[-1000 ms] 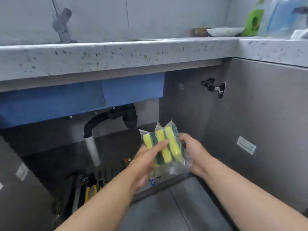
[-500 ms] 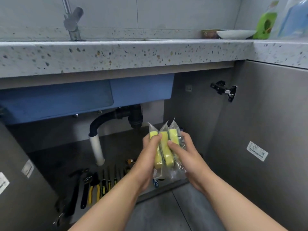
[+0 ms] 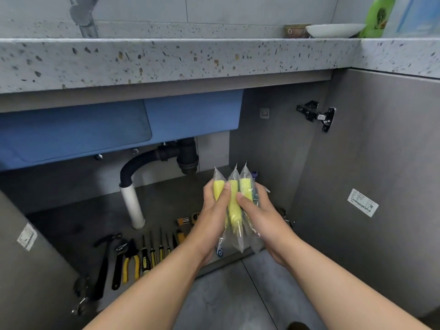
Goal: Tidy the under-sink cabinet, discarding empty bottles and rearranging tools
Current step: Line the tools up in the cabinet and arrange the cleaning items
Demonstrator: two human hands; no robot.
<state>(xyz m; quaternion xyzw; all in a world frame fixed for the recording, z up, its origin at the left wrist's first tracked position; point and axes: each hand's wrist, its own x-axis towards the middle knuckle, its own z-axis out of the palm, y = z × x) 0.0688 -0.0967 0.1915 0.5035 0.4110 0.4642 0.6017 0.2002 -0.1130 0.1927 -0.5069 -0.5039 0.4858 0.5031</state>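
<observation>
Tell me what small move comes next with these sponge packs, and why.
Probably lower the sponge packs onto the cabinet floor, right of the row of tools: the left hand and right hand grip all three pressed together, over that side.

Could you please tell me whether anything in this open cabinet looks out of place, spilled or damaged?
Nothing stands out. The tools lie in a tidy row on the cabinet floor, the drain pipe looks intact, and no spill shows. The left hand and right hand grip three wrapped sponges together.
</observation>
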